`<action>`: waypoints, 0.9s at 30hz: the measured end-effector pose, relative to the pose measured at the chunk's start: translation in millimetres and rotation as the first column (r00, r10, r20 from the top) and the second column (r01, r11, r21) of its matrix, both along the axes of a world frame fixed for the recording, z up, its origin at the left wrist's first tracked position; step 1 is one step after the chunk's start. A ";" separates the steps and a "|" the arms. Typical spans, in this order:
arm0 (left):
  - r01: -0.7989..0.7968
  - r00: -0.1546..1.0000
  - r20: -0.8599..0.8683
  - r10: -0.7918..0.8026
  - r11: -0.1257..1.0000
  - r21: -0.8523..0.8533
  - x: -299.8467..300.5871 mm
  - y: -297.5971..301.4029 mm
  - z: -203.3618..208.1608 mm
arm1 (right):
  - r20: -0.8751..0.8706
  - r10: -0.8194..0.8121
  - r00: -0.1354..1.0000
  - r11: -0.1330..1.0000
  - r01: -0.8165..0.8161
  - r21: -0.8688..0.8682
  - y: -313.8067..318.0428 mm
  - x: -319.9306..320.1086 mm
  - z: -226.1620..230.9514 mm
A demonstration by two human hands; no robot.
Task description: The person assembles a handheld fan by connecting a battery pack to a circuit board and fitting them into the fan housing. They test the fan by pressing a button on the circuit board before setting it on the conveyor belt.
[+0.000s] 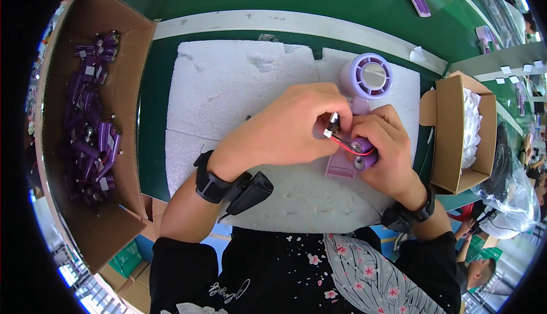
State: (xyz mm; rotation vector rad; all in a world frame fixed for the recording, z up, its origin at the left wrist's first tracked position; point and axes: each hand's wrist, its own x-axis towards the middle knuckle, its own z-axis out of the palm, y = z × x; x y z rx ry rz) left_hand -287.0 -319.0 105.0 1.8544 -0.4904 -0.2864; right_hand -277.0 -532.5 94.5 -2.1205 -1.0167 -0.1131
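My right hand (388, 146) pinches the paired purple cylindrical battery cells (365, 162) toward the right edge of the white foam slab (216, 97); likely stiff, slippery, best held by their sides. My left hand (299, 121) curls beside a small white plastic plug (327, 133), its pinch hidden.

There are two held purple cells (369, 159), one nearby fan head (367, 76), two flanking boxes (129, 115).

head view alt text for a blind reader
A person's right hand grips two purple cylindrical cells while the left hand holds a small white connector over a white foam board. A round-headed lilac plastic fan lies by the hands; an open brown cardboard box stands left.
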 end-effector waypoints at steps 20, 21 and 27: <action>-0.018 1.000 0.018 0.020 0.994 -0.112 3.2 1.6 -8.9 | -0.157 -0.141 0.978 0.982 0.158 0.104 -9.0 0.8 2.2; -0.013 1.000 0.015 0.015 0.994 -0.110 3.7 1.4 -9.1 | -0.155 -0.124 0.980 0.987 0.138 0.083 -8.4 1.2 2.9; -0.119 0.965 -0.256 0.063 0.971 -0.210 3.6 -1.3 -6.4 | -0.081 -0.113 0.990 0.993 0.109 -0.054 -6.8 -1.9 12.0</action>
